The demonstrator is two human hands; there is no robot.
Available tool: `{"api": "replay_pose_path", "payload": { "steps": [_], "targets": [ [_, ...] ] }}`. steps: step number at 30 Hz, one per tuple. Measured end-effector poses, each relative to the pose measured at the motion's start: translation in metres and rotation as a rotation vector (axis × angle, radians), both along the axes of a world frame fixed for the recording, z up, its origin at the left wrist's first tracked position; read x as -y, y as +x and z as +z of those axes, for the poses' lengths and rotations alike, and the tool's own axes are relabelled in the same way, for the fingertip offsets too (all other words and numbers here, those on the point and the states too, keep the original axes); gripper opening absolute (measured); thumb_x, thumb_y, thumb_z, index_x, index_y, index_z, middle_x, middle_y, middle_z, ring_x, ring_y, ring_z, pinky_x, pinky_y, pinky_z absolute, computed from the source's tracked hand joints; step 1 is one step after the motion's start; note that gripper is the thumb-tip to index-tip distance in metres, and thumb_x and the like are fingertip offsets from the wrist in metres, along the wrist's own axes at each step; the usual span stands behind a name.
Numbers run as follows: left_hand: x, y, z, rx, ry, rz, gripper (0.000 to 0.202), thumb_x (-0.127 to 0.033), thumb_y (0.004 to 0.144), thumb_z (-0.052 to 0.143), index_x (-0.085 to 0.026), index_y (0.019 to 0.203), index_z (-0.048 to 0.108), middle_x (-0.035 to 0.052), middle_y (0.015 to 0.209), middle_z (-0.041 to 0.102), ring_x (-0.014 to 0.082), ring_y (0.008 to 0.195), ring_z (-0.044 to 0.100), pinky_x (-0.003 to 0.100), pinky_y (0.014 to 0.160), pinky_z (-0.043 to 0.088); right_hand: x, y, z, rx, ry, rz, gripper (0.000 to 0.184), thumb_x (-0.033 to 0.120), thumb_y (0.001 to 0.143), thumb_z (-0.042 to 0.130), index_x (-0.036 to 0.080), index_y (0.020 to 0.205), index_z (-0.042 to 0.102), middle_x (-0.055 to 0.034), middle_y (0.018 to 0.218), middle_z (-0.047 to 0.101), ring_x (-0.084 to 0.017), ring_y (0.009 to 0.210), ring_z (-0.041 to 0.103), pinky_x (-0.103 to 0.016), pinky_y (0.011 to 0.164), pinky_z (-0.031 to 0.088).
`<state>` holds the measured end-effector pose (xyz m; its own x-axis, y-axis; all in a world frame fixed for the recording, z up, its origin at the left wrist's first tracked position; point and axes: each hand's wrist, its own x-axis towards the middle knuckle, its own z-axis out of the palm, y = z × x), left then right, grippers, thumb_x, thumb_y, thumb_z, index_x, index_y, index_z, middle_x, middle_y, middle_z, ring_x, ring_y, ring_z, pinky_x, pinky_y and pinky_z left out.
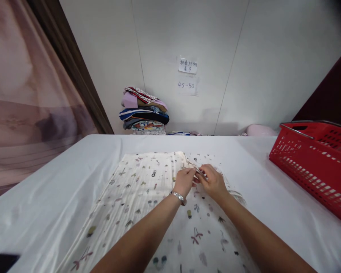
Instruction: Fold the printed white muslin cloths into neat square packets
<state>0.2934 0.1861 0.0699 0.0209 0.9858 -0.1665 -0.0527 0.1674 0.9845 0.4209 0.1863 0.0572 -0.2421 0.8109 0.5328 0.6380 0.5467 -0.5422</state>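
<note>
A cream cloth (142, 182) with small printed plants and shapes lies spread on the white-covered table, running from near its middle to the front of the view. My left hand (185, 181), with a silver bracelet on its wrist, pinches a raised edge of this cloth near its far side. Close beside it, my right hand (213, 181) grips the same edge, fingers bent. The two sets of fingertips nearly meet. Part of the cloth on the right is covered by my right forearm.
A red plastic basket (309, 163) with a metal handle stands on the right of the table (45, 193). Behind the far edge rises a stack of folded fabrics (144, 112) against the wall. A dark object (2, 262) lies at the lower left, and a curtain (31, 94) hangs at left.
</note>
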Motion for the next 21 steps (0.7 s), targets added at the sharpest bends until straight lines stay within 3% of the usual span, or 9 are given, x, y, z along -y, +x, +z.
{"api": "replay_pose_path", "payload": {
  "steps": [4,8,11,14,16,18,20,21],
  "targets": [
    [-0.005,-0.004,-0.003,-0.095,0.071,-0.084,0.028,-0.036,0.078,0.048,-0.015,0.081,0.066,0.0067,0.083,0.066,0.0109,0.054,0.061,0.019,0.044,0.045,-0.012,0.007,-0.005,-0.246,-0.145,-0.004,0.019,0.037,0.082,0.045,0.02,0.08,0.053,-0.0017,0.071,0.055,-0.014,0.064,0.049,-0.025,0.059,0.041],
    [-0.024,-0.019,-0.015,-0.393,0.162,-0.061,0.028,-0.037,0.079,0.047,-0.018,0.089,0.065,0.0054,0.082,0.066,0.0155,0.071,0.062,0.023,0.055,0.048,-0.032,0.024,0.005,-0.511,-0.316,-0.071,0.023,0.041,0.076,0.053,0.018,0.074,0.053,0.0026,0.059,0.048,-0.011,0.055,0.043,-0.023,0.052,0.036],
    [-0.039,-0.029,-0.016,-0.597,0.388,-0.017,0.035,-0.03,0.076,0.053,-0.021,0.11,0.057,0.0066,0.11,0.059,0.0197,0.096,0.057,0.03,0.074,0.049,-0.038,0.033,0.017,-0.495,-0.298,-0.05,0.02,0.038,0.075,0.054,0.018,0.075,0.053,0.0029,0.062,0.049,-0.011,0.057,0.043,-0.023,0.053,0.035],
    [-0.044,-0.03,-0.008,-0.681,0.703,-0.12,0.053,-0.025,0.071,0.059,-0.023,0.123,0.046,0.0062,0.128,0.047,0.0218,0.116,0.043,0.037,0.093,0.039,-0.028,0.031,0.024,-0.31,-0.237,0.052,0.014,0.034,0.079,0.052,0.02,0.078,0.056,0.0015,0.067,0.053,-0.012,0.061,0.046,-0.023,0.056,0.036],
    [-0.041,-0.028,-0.003,-0.711,0.818,-0.228,0.044,-0.023,0.071,0.06,-0.024,0.114,0.052,0.0043,0.12,0.054,0.0208,0.114,0.044,0.04,0.099,0.032,-0.018,0.027,0.023,-0.206,-0.17,0.123,0.013,0.03,0.079,0.051,0.02,0.077,0.058,-0.0009,0.074,0.056,-0.013,0.068,0.049,-0.025,0.061,0.038],
    [-0.033,-0.026,-0.001,-0.732,0.821,-0.306,0.02,-0.022,0.076,0.056,-0.024,0.095,0.06,0.0006,0.097,0.064,0.0169,0.097,0.055,0.041,0.101,0.028,-0.015,0.026,0.019,-0.154,-0.172,0.209,0.013,0.03,0.079,0.052,0.02,0.077,0.06,-0.0026,0.081,0.058,-0.014,0.073,0.052,-0.025,0.064,0.04],
    [-0.024,-0.026,-0.003,-0.736,0.775,-0.348,0.011,-0.021,0.08,0.051,-0.023,0.081,0.061,-0.0029,0.078,0.064,0.0123,0.078,0.058,0.041,0.101,0.027,-0.025,0.033,0.013,-0.094,-0.293,0.288,0.017,0.032,0.081,0.049,0.02,0.082,0.062,-0.0026,0.084,0.061,-0.014,0.074,0.055,-0.025,0.066,0.042],
    [-0.019,-0.026,-0.005,-0.735,0.756,-0.357,0.011,-0.021,0.081,0.049,-0.022,0.078,0.06,-0.0037,0.074,0.063,0.011,0.074,0.057,0.04,0.101,0.027,-0.036,0.04,0.01,-0.041,-0.365,0.262,0.02,0.033,0.083,0.047,0.021,0.086,0.063,-0.0021,0.085,0.062,-0.014,0.075,0.056,-0.024,0.067,0.043]
  ]
}}
